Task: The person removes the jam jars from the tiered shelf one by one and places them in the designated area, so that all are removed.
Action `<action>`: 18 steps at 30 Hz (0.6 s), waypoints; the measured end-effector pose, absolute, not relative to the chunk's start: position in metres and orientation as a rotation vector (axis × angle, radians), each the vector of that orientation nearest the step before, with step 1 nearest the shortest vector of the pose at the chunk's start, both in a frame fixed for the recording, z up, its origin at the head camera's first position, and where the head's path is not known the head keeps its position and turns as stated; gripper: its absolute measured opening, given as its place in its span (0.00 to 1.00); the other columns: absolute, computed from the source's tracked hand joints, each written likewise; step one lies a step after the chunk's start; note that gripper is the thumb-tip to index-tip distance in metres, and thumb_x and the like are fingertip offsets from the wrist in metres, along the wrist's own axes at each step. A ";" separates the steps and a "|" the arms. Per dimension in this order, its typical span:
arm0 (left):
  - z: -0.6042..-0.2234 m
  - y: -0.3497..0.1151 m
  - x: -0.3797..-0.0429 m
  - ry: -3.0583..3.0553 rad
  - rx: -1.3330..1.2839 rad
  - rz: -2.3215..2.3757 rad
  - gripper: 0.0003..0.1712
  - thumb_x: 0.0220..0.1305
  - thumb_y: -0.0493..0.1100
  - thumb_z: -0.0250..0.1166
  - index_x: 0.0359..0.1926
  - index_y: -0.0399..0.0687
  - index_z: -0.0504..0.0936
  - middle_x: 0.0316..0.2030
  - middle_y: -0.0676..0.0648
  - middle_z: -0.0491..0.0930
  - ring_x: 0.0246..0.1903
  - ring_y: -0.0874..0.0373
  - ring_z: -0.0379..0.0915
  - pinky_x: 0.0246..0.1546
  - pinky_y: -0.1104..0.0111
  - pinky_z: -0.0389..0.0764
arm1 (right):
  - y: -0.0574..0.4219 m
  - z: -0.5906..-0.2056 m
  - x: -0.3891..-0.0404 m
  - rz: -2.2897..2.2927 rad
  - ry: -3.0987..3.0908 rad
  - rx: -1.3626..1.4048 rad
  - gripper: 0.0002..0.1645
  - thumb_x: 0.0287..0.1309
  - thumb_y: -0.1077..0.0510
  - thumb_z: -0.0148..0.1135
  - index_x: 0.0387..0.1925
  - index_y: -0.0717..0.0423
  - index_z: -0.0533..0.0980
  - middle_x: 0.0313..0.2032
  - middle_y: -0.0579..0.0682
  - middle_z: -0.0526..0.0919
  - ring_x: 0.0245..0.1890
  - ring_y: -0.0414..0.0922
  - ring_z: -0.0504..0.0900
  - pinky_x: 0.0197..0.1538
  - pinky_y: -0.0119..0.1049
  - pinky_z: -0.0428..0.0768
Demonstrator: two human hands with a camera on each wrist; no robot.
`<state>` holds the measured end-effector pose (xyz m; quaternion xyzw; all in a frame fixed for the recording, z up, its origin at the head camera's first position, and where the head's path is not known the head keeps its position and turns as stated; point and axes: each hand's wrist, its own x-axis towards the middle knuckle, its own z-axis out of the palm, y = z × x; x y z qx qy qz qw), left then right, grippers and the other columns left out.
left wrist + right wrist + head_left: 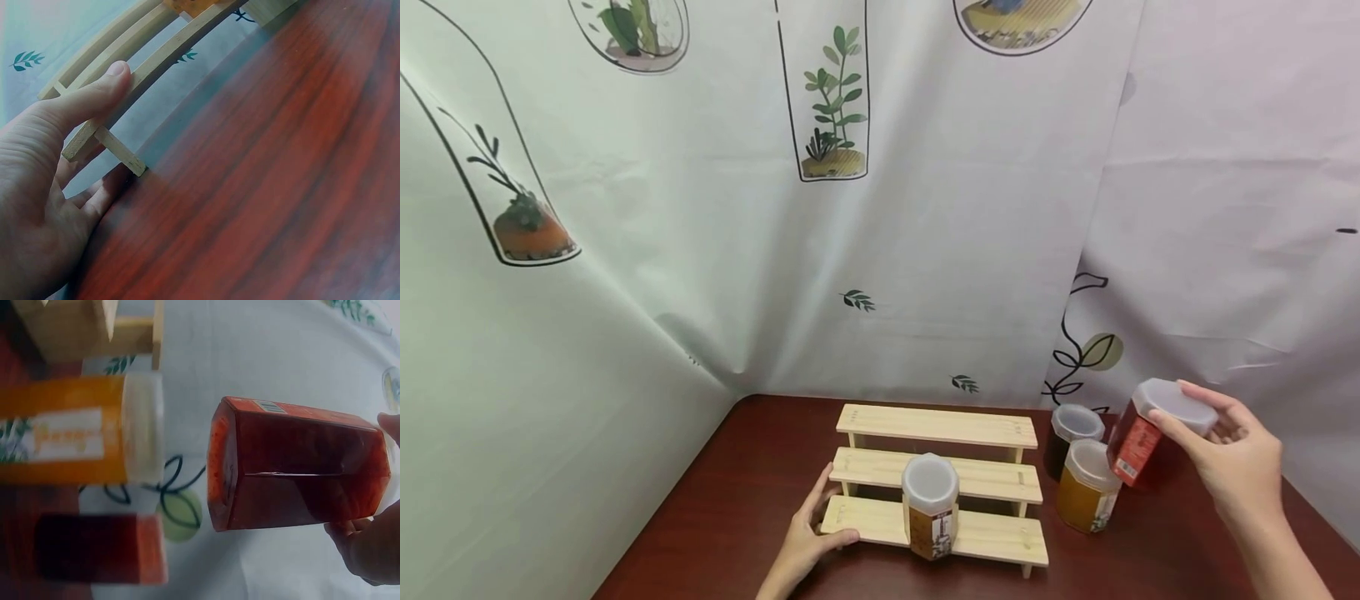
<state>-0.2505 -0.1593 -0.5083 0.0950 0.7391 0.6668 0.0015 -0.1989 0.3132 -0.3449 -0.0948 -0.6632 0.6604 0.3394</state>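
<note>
My right hand (1243, 454) grips a jar of dark red contents (306, 469) by its whitish lid, holding it tilted in the air at the right. My left hand (808, 537) holds the left end of a three-step wooden rack (936, 423); in the left wrist view the thumb lies on the lowest step and fingers reach beneath. On that lowest step, near its middle, stands a jar with amber contents (931, 508) and a white lid. Below and left of the lifted jar are an orange-yellow jar (1084, 492) and, behind it, a dark jar (1071, 433).
The rack stands on a dark red wood-grain table (700, 533). Behind and beside the table hangs a pale cloth (940, 250) printed with plants. Both standing jars at the right are close to the rack's right end.
</note>
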 end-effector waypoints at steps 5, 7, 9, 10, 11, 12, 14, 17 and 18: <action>-0.509 -0.159 -0.251 2.310 0.312 2.097 0.62 0.48 0.33 0.76 0.78 0.49 0.47 0.66 0.28 0.65 0.41 0.65 0.76 0.29 0.68 0.82 | 0.328 -0.352 -0.200 1.742 -1.621 -0.337 0.30 0.43 0.70 0.75 0.51 0.48 0.83 0.32 0.27 0.85 0.27 0.26 0.78 0.27 0.15 0.72; -0.509 -0.160 -0.251 2.320 0.313 2.082 0.62 0.49 0.34 0.76 0.78 0.50 0.47 0.67 0.28 0.66 0.43 0.67 0.76 0.32 0.69 0.83 | 0.333 -0.357 -0.202 1.756 -1.594 -0.355 0.29 0.43 0.70 0.75 0.50 0.48 0.83 0.31 0.26 0.85 0.28 0.25 0.78 0.27 0.14 0.73; -0.510 -0.160 -0.251 2.336 0.301 2.068 0.62 0.48 0.35 0.76 0.78 0.51 0.47 0.66 0.29 0.66 0.45 0.69 0.75 0.36 0.70 0.82 | 0.336 -0.363 -0.205 1.757 -1.589 -0.374 0.29 0.43 0.70 0.75 0.49 0.47 0.84 0.31 0.26 0.85 0.28 0.24 0.78 0.29 0.14 0.74; -0.510 -0.161 -0.251 2.346 0.300 2.066 0.62 0.48 0.36 0.76 0.78 0.51 0.47 0.66 0.29 0.66 0.46 0.70 0.75 0.38 0.70 0.82 | 0.338 -0.367 -0.206 1.749 -1.598 -0.385 0.29 0.43 0.70 0.75 0.49 0.46 0.84 0.30 0.25 0.85 0.28 0.24 0.79 0.29 0.13 0.74; -0.510 -0.161 -0.251 2.345 0.296 2.062 0.62 0.48 0.36 0.76 0.78 0.51 0.47 0.66 0.29 0.67 0.47 0.70 0.75 0.39 0.70 0.82 | 0.339 -0.370 -0.207 1.735 -1.620 -0.396 0.28 0.43 0.69 0.75 0.49 0.45 0.84 0.30 0.24 0.84 0.28 0.23 0.78 0.29 0.13 0.73; -0.510 -0.162 -0.251 2.342 0.295 2.059 0.62 0.49 0.36 0.76 0.78 0.52 0.46 0.66 0.29 0.66 0.47 0.71 0.75 0.40 0.70 0.82 | 0.341 -0.374 -0.208 1.728 -1.637 -0.404 0.28 0.44 0.68 0.76 0.49 0.45 0.84 0.30 0.23 0.84 0.28 0.23 0.78 0.29 0.13 0.73; -0.511 -0.163 -0.251 2.341 0.295 2.059 0.62 0.49 0.36 0.76 0.78 0.52 0.46 0.66 0.29 0.66 0.47 0.71 0.75 0.40 0.70 0.82 | 0.343 -0.382 -0.209 1.714 -1.663 -0.428 0.28 0.44 0.67 0.76 0.48 0.43 0.84 0.30 0.22 0.83 0.28 0.22 0.78 0.29 0.13 0.73; -0.512 -0.162 -0.252 2.333 0.311 2.052 0.62 0.49 0.37 0.76 0.78 0.51 0.45 0.66 0.28 0.66 0.46 0.71 0.76 0.39 0.70 0.82 | 0.348 -0.395 -0.209 1.672 -1.727 -0.490 0.27 0.45 0.65 0.76 0.47 0.38 0.83 0.28 0.19 0.81 0.27 0.20 0.77 0.28 0.13 0.72; -0.513 -0.161 -0.252 2.335 0.320 2.051 0.62 0.50 0.37 0.76 0.78 0.51 0.45 0.66 0.28 0.66 0.46 0.71 0.76 0.40 0.71 0.82 | 0.350 -0.400 -0.209 1.654 -1.750 -0.525 0.27 0.45 0.63 0.77 0.46 0.35 0.83 0.26 0.18 0.81 0.26 0.20 0.76 0.27 0.13 0.72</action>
